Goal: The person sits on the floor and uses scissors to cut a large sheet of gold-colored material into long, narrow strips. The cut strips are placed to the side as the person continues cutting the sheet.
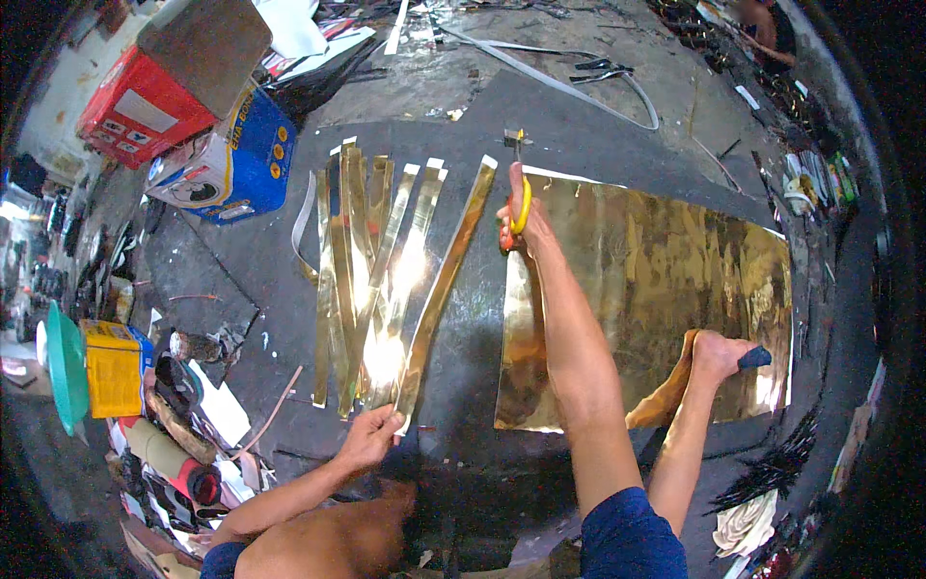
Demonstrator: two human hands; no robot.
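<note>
My left hand [371,436] pinches the near end of a shiny gold strip [447,275], which slants away across the dark work surface. Several more gold strips [350,241] lie fanned out to its left, some overlapping. Over the far left corner of a large gold sheet [656,280], my right hand [526,220] is wrapped round scissors [522,207] with yellow and orange handles. Their metal end points away from me; whether the blades touch the sheet I cannot tell. A bare foot [719,357], dark at its tip, rests on the sheet's near right part.
A red box [145,106] and a blue-and-white box [231,159] stand far left. Nearer lie a yellow container [116,369], a green lid-like disc [63,369] and scraps. A pale band [559,82] curls at the back. Another person [772,34] is far right.
</note>
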